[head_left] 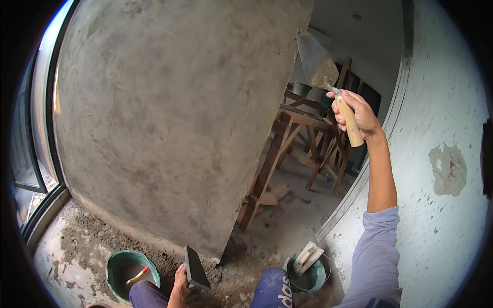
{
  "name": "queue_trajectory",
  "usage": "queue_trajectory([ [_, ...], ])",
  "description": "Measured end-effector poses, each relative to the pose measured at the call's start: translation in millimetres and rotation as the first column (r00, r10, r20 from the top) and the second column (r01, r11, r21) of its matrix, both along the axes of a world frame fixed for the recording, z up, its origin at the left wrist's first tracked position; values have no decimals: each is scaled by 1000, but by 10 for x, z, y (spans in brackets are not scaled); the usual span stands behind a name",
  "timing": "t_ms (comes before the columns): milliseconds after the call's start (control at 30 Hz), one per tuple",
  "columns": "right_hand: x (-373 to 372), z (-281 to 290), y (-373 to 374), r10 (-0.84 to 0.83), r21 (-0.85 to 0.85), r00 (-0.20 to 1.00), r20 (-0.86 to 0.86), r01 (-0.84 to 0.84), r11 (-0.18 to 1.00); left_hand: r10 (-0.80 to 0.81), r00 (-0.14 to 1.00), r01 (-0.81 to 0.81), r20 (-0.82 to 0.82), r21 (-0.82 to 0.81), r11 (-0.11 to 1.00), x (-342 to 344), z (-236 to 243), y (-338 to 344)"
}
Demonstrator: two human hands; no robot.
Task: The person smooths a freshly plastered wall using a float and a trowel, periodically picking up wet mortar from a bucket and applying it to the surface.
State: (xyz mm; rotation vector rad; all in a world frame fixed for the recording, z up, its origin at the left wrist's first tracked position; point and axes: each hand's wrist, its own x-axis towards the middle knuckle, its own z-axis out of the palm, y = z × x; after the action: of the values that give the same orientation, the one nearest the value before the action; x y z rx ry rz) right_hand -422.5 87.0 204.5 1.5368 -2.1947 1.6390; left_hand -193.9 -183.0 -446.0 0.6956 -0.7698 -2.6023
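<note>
Raised at the upper right, my right hand (357, 113) is closed round the wooden handle of a pointed trowel (316, 59). Mortar clings to the trowel's blade near the handle, and its tip is at the upper edge of the grey plastered wall (174, 118). Low in front of me, my left hand (179, 285) grips a dark rectangular plastering float (195, 269). That float is tilted up beside the wall's bottom corner; its handle is mostly hidden.
A green bucket (110, 272) with a red-and-wood-handled tool stands at lower left. Another bucket (318, 285) carries a pale float (308, 256) across its rim. Wooden trestles (303, 120) stand beyond the wall's edge. A speckled wall (426, 102) rises at right; a window (38, 118) is at left.
</note>
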Motion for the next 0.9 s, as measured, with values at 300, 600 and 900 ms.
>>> queue_trajectory([
  [300, 177, -195, 9, -90, 127, 994, -54, 96, 987, 19, 999, -19, -48, -7, 1000, 25, 17, -75],
  [600, 258, -301, -97, -118, 314, 989, -93, 142, 939, 56, 998, -56, -8, 11, 998, 49, 127, -41],
  [900, 120, 90, 9, -40, 108, 997, -65, 47, 993, 31, 999, -32, -44, -13, 999, -37, 172, -2],
])
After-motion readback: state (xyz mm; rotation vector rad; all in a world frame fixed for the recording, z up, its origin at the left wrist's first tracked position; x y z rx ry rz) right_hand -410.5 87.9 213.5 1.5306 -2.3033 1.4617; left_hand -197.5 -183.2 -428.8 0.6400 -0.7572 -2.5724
